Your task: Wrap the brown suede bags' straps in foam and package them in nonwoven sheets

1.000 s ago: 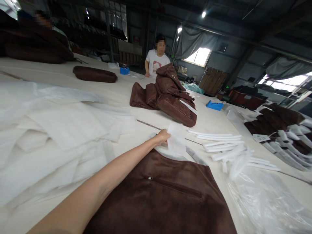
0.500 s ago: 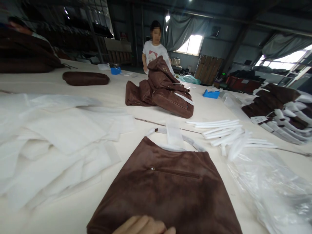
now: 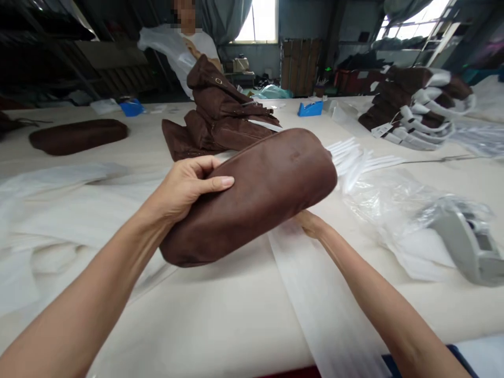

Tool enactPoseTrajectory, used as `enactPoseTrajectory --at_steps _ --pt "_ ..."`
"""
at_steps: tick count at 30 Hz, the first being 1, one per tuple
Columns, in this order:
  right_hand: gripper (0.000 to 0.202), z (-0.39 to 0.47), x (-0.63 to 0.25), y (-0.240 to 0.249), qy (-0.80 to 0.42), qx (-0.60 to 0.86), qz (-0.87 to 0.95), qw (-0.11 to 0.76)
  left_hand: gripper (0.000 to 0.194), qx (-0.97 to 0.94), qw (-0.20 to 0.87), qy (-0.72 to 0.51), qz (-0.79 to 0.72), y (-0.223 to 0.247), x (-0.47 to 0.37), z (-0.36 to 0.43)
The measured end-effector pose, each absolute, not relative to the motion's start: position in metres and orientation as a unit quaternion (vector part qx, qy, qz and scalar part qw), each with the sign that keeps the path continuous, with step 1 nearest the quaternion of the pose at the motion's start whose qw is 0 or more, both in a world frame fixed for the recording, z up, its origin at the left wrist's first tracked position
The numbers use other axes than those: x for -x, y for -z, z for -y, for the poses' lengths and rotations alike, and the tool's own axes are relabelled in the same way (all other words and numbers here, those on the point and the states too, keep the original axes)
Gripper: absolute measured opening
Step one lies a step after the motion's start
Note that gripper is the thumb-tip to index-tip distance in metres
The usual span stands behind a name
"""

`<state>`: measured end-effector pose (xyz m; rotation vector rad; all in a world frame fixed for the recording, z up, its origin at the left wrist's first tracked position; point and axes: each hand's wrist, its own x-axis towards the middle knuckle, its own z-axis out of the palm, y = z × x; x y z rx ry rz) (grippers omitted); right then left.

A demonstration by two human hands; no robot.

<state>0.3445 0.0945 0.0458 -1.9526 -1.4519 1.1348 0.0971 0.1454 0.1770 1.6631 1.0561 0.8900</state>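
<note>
A brown bag is tilted up off the table, its smooth rounded base turned toward me. My left hand grips its left part, the thumb pressed on the near face. At the bag's lower right edge is my right hand; its fingers are hidden behind the bag. Below the right forearm a translucent white sheet runs down to the table's front edge.
Brown bags lie piled behind, near a person in white. Another brown bag is at left, beside white sheets. At right are white strips, clear plastic, a grey dispenser and stacked bags.
The brown bag has gone from lying flat to being raised with its base toward me. Both forearms now show, and the white sheet is in view below. The camera view has shifted.
</note>
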Motion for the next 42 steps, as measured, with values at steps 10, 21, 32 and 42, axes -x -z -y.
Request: enactPoseTrajectory --at_steps 10,21,32,42 --pt "0.059 0.018 -0.342 0.006 -0.077 0.614 0.772 0.142 0.031 -0.682 0.485 -0.355 -0.417 -0.165 -0.097 -0.149" --pt "0.057 -0.033 -0.251 0.027 -0.163 0.601 0.766 0.161 0.021 -0.836 0.288 -0.31 -0.349 -0.166 -0.135 -0.115" --pt "0.065 0.071 -0.262 0.032 -0.155 0.54 0.807 0.181 0.008 -0.911 0.229 -0.242 -0.244 -0.095 -0.144 -0.077" --pt "0.033 0.095 -0.344 -0.046 -0.061 0.458 0.838 0.29 0.049 -0.932 0.153 -0.132 -0.303 -0.091 -0.096 -0.043"
